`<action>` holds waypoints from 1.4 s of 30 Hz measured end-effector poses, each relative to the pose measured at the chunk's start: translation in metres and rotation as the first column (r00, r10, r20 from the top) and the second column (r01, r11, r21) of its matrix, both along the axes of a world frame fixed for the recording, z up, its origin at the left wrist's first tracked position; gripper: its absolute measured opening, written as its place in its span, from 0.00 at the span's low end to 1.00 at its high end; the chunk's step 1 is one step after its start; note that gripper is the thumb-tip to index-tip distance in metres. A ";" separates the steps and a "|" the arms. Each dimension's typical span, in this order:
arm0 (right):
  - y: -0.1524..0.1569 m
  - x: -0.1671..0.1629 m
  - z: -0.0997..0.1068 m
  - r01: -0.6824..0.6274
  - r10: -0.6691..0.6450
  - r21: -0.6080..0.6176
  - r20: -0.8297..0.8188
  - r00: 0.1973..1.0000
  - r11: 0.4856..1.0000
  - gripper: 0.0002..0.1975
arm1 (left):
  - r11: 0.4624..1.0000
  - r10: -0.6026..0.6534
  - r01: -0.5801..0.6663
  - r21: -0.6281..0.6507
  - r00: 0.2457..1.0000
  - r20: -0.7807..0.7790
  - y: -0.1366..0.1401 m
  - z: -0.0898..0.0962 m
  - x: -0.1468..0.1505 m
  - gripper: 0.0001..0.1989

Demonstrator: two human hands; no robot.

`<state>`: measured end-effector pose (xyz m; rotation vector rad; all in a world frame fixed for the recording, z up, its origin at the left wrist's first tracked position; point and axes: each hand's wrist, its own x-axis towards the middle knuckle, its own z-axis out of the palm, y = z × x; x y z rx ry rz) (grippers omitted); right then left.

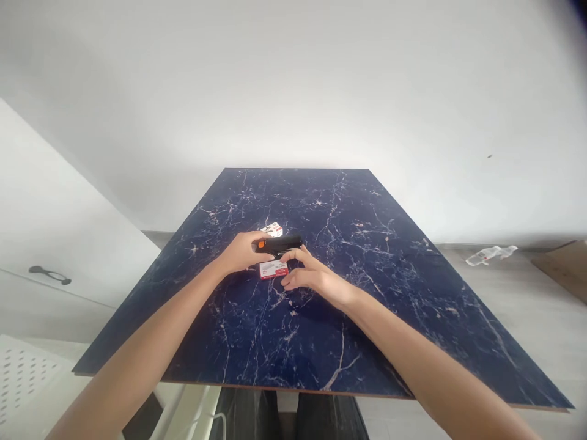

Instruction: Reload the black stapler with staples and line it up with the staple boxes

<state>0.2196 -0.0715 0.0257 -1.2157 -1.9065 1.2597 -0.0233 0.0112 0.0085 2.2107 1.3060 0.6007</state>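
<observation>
A black stapler (288, 242) with an orange part at its left end lies crosswise just above the table. My left hand (241, 252) is closed around that left end, fingers behind and thumb in front. Nearer to me is a small red and white staples box (270, 271), its label side up. My right hand (314, 272) is beside the box's right side, with thumb and forefinger apart; the forefinger reaches over the box's far right corner, and whether it touches is unclear. Its other fingers are near the stapler's right end. Behind the stapler is a white and red printed card or packet (273, 229), partly hidden.
The dark blue, marble-patterned table (293, 342) stands against a white wall (293, 85). To the left is a white cabinet with a dark handle (49, 275). On the floor at right lie a clear plastic bottle (490, 255) and a cardboard piece (564, 269).
</observation>
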 end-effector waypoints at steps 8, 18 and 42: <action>0.016 -0.002 -0.014 0.247 -0.265 0.180 0.079 0.961 0.952 0.08 | 0.989 0.038 -0.021 0.146 0.993 -0.113 -0.011 0.003 0.014 0.23; 0.002 -0.007 -0.011 -0.006 -0.260 0.502 0.458 0.850 0.865 0.18 | 0.986 -0.126 0.132 -0.098 0.990 0.060 -0.023 0.013 0.011 0.27; 0.010 0.007 -0.003 0.013 -0.399 0.565 0.565 0.722 0.825 0.14 | 0.986 -0.081 0.066 -0.152 0.992 -0.097 -0.011 0.026 -0.010 0.24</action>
